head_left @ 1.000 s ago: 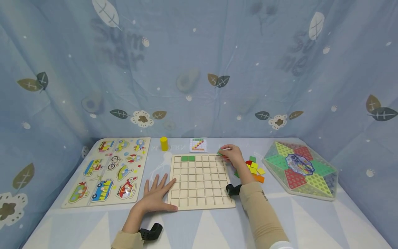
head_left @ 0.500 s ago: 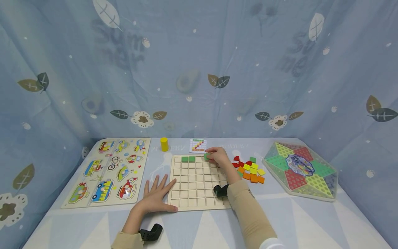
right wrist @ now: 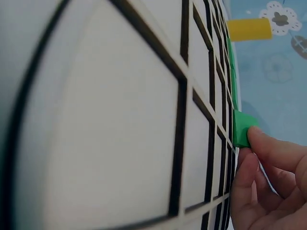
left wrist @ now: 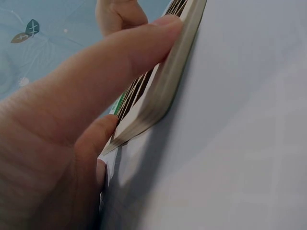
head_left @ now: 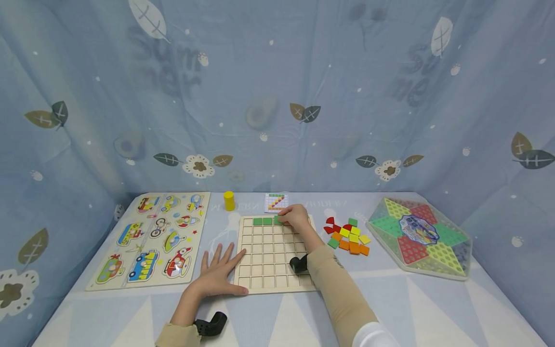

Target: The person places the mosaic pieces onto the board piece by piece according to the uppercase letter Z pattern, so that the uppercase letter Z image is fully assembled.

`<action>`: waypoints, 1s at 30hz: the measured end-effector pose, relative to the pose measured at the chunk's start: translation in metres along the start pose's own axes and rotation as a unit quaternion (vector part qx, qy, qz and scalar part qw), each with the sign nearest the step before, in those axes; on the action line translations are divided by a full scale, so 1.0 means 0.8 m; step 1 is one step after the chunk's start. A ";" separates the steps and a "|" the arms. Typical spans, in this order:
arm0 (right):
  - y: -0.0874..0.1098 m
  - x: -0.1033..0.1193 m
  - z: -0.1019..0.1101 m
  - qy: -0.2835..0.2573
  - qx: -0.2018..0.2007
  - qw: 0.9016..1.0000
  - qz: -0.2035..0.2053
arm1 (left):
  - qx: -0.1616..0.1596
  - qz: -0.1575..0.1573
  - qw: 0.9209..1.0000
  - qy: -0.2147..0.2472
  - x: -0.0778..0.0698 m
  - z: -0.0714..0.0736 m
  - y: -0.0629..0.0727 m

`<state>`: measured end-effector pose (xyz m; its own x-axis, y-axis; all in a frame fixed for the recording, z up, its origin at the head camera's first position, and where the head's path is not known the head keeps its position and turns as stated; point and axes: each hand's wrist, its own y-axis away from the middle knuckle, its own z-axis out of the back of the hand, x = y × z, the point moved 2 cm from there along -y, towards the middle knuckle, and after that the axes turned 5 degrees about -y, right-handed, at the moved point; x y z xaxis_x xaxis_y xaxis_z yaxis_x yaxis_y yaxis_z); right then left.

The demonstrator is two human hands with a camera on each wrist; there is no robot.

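A wooden grid board [head_left: 263,260] lies on the table with two green square tiles [head_left: 262,221] side by side in its far row. My right hand [head_left: 296,218] pinches a third green tile [right wrist: 243,128] between thumb and fingers at the far row, just right of those two; in the right wrist view this tile is tilted at its cell. My left hand [head_left: 218,274] lies spread at the board's left side, its fingers straight. The left thumb [left wrist: 144,45] rests on the board's near edge in the left wrist view, and a fingertip touches the left edge.
Loose red, yellow, orange and green tiles [head_left: 349,236] lie right of the board. Behind it are a printed pattern card [head_left: 276,203] and a yellow cylinder [head_left: 229,201]. A vehicle puzzle board [head_left: 149,241] stands left, a hexagonal game board [head_left: 418,236] right.
My right hand has moved left from the board's far right corner, carrying the green tile along the far row to beside the two green tiles. The left hand has stayed put.
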<state>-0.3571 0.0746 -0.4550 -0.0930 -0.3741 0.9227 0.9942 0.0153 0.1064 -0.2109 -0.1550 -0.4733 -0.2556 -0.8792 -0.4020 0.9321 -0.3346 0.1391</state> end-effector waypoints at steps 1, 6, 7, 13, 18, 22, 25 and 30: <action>0.000 0.000 -0.001 0.006 0.001 1.000 0.000 | 0.000 0.000 1.000 0.000 0.000 0.000 0.000; 0.001 0.003 -0.005 0.040 0.010 0.999 -0.001 | 0.004 0.000 1.000 0.004 -0.001 0.000 0.000; 0.001 0.004 -0.005 0.046 0.011 0.999 -0.001 | 0.004 0.000 1.000 0.005 -0.001 0.000 0.000; 0.000 0.007 -0.008 0.069 0.017 0.997 -0.017 | 0.005 0.002 1.000 0.007 -0.002 0.003 0.001; 0.005 0.011 -0.007 0.062 0.023 0.998 -0.012 | 0.003 0.002 1.000 0.008 -0.003 0.003 0.000; 0.007 0.006 0.002 0.006 0.031 0.999 -0.011 | 0.002 0.000 1.000 0.009 -0.004 0.003 0.001; 0.008 0.003 0.014 -0.028 0.035 0.999 -0.007 | 0.003 0.000 1.000 0.010 -0.004 0.003 0.002; 0.010 -0.001 0.042 -0.052 0.026 0.998 -0.010 | 0.003 0.002 1.000 0.009 -0.004 0.003 0.002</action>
<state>-0.3506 0.1067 -0.4427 -0.1209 -0.2759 0.9536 0.9882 0.0576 0.1419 -0.2093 -0.1537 -0.4699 -0.2470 -0.8743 -0.4179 0.9315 -0.3331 0.1462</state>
